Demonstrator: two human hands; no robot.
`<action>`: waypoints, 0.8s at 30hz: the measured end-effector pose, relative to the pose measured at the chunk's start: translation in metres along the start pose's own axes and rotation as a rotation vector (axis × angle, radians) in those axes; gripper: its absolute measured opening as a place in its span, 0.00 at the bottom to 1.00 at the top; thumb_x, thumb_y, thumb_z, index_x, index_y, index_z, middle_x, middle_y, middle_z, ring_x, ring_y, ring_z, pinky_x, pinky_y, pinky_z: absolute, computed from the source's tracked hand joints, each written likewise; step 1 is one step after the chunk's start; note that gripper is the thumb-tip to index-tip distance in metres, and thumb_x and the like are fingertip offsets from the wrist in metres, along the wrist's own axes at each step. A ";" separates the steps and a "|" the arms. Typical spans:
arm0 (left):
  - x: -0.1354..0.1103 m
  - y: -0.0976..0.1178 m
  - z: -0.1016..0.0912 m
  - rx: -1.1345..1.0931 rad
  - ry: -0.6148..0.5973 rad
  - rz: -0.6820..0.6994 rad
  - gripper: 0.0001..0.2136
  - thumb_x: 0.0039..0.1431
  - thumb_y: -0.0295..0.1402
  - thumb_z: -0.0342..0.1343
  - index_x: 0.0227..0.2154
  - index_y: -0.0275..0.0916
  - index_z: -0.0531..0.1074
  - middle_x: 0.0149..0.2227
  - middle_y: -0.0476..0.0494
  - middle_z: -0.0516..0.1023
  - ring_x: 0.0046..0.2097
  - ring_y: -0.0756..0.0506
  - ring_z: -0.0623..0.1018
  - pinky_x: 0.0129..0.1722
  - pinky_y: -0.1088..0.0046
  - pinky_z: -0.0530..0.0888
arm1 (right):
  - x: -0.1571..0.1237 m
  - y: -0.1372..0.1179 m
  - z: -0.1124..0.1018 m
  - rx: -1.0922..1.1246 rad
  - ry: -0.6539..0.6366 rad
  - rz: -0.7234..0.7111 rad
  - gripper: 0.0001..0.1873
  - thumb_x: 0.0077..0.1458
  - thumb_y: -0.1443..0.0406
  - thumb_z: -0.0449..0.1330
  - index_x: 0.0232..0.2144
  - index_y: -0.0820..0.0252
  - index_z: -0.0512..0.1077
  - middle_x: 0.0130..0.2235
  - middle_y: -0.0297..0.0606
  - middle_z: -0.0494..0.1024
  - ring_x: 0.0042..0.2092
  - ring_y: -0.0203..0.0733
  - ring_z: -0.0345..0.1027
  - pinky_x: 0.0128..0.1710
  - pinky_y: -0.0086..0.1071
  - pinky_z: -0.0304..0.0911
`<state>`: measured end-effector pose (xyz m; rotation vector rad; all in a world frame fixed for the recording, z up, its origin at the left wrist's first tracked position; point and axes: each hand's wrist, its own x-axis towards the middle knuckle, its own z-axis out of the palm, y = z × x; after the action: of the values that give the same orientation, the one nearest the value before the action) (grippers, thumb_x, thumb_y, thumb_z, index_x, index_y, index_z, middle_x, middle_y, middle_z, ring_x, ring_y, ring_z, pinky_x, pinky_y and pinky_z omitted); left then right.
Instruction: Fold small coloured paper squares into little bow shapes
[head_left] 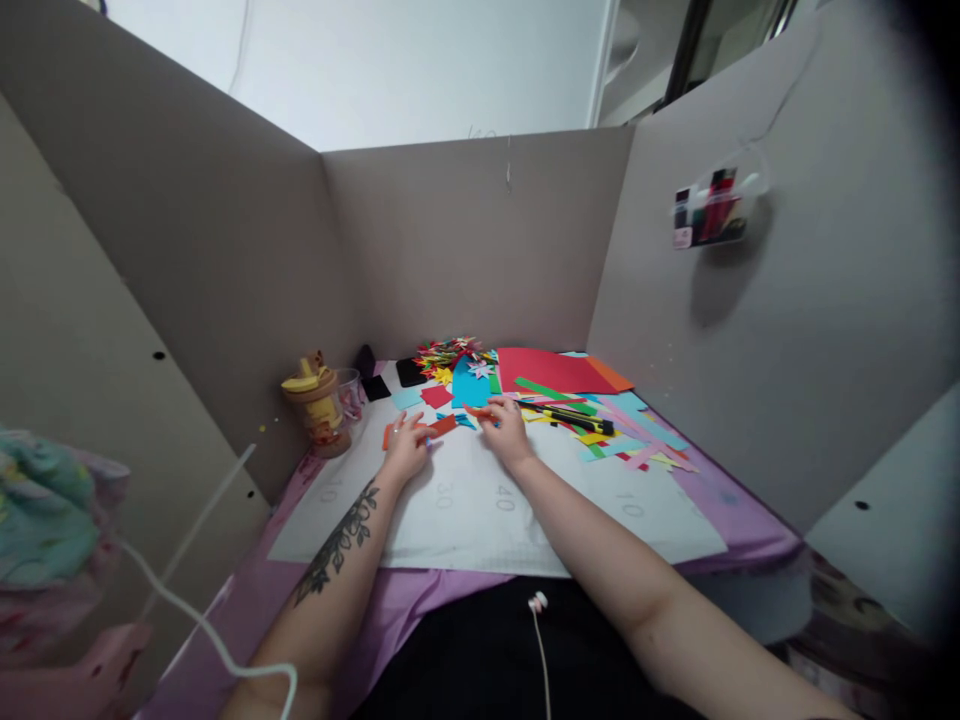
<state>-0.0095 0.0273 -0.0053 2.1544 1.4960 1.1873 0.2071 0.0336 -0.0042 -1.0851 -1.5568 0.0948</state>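
Observation:
My left hand [407, 447] lies flat, fingers spread, on an orange paper strip [444, 427] whose ends show on both sides of it. To its right, my right hand [505, 432] is closed in a pinch on a small orange paper piece [473, 410]. Small blue paper pieces [459, 421] lie between the hands. Just beyond them are a red paper square [436, 397] and a blue sheet [471, 383]. A yellow-and-black utility knife [577, 418] rests right of my right hand, among coloured paper strips [637, 430].
A white mat [480, 530] with printed numbers covers the purple cloth. At the back are folded paper stars [448, 352], a red sheet [551, 370] and a black phone-like object [410, 373]. A brown-and-yellow cup [319, 410] and clear cup [350, 393] stand left. Grey panels enclose the table.

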 end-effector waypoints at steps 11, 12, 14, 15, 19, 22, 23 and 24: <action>-0.011 0.018 -0.026 0.372 0.339 0.012 0.13 0.45 0.18 0.48 0.28 0.39 0.75 0.51 0.43 0.70 0.61 0.35 0.53 0.57 0.44 0.48 | -0.012 0.005 -0.002 -0.065 -0.512 -0.314 0.15 0.48 0.73 0.58 0.36 0.52 0.77 0.47 0.39 0.71 0.49 0.47 0.57 0.50 0.44 0.56; -0.012 0.018 -0.025 0.363 0.292 0.056 0.12 0.45 0.18 0.48 0.25 0.38 0.75 0.49 0.43 0.72 0.60 0.36 0.56 0.57 0.46 0.52 | -0.014 0.007 -0.002 -0.077 -0.575 -0.327 0.16 0.48 0.73 0.58 0.37 0.52 0.77 0.48 0.39 0.71 0.49 0.47 0.57 0.50 0.44 0.56; -0.013 0.018 -0.019 0.284 0.102 0.204 0.13 0.46 0.17 0.47 0.24 0.38 0.74 0.43 0.44 0.76 0.53 0.42 0.67 0.54 0.56 0.62 | -0.015 0.013 -0.003 -0.097 -0.639 -0.334 0.16 0.49 0.74 0.57 0.37 0.51 0.77 0.47 0.38 0.71 0.48 0.46 0.58 0.49 0.43 0.56; -0.013 0.018 -0.014 0.227 -0.023 0.292 0.15 0.45 0.17 0.46 0.25 0.38 0.75 0.39 0.45 0.78 0.49 0.45 0.71 0.52 0.61 0.66 | -0.015 0.016 -0.004 -0.105 -0.661 -0.340 0.17 0.49 0.74 0.57 0.37 0.50 0.77 0.47 0.38 0.71 0.48 0.46 0.58 0.49 0.43 0.56; -0.015 0.022 0.003 0.168 -0.328 0.533 0.19 0.48 0.17 0.46 0.37 0.40 0.75 0.41 0.45 0.78 0.47 0.47 0.73 0.50 0.67 0.68 | -0.013 0.024 -0.007 -0.123 -0.742 -0.344 0.19 0.49 0.75 0.56 0.37 0.49 0.77 0.47 0.39 0.70 0.47 0.43 0.60 0.48 0.40 0.57; -0.019 0.025 0.006 0.202 -0.372 0.555 0.17 0.51 0.19 0.46 0.39 0.40 0.75 0.42 0.44 0.78 0.46 0.47 0.74 0.49 0.68 0.69 | -0.010 0.022 -0.014 -0.146 -0.720 -0.336 0.18 0.49 0.75 0.55 0.38 0.52 0.76 0.47 0.40 0.69 0.47 0.43 0.60 0.48 0.40 0.57; -0.020 0.026 0.005 0.217 -0.378 0.548 0.17 0.53 0.20 0.46 0.39 0.40 0.75 0.42 0.44 0.78 0.46 0.47 0.74 0.48 0.68 0.69 | -0.010 0.020 -0.016 -0.158 -0.688 -0.343 0.17 0.49 0.75 0.56 0.39 0.53 0.76 0.47 0.41 0.69 0.48 0.44 0.60 0.49 0.41 0.56; -0.022 0.027 0.004 0.234 -0.382 0.540 0.16 0.54 0.21 0.46 0.39 0.40 0.75 0.42 0.44 0.77 0.45 0.47 0.74 0.47 0.69 0.70 | -0.010 0.017 -0.019 -0.168 -0.651 -0.356 0.17 0.49 0.74 0.57 0.40 0.53 0.75 0.47 0.41 0.69 0.48 0.45 0.59 0.49 0.42 0.56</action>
<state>0.0085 -0.0025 -0.0011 2.8570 0.9580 0.6813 0.2309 0.0275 -0.0160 -0.9310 -2.3592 0.0783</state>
